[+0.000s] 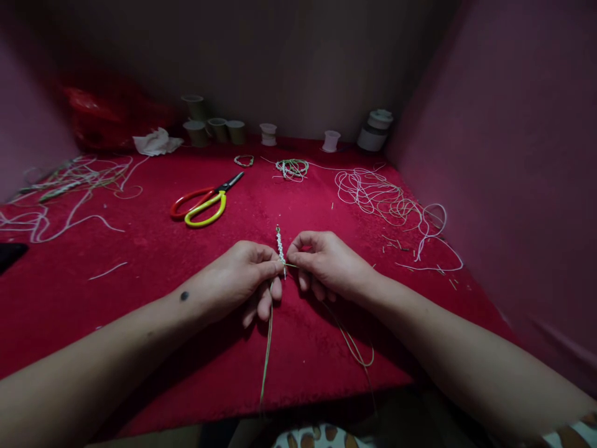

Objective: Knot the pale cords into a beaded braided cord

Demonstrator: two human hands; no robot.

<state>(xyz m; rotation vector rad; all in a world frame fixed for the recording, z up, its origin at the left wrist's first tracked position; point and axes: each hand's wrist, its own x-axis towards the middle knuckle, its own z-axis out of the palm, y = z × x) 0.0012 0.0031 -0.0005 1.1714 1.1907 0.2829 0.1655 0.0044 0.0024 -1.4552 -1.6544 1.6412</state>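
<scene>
Near the middle of the red cloth, my left hand (255,274) pinches the lower end of a white and green braided cord (280,244) between thumb and forefinger. The braid points away from me, with a small loop at its far tip. Just to the right, my right hand (326,264) pinches a thin green cord (291,266) that runs across from the braid. One pair of green strands (267,354) hangs below my left hand towards the table's front edge. Another loose green strand (357,351) loops out below my right hand.
Scissors (205,208) with red and yellow handles lie behind my left hand. Tangled cords (373,193) spread at the right, more (84,180) at the left. Thread spools (217,129), a white tissue (157,142) and a red bag (102,115) stand along the back. Finished-looking loops (292,168) lie behind the braid.
</scene>
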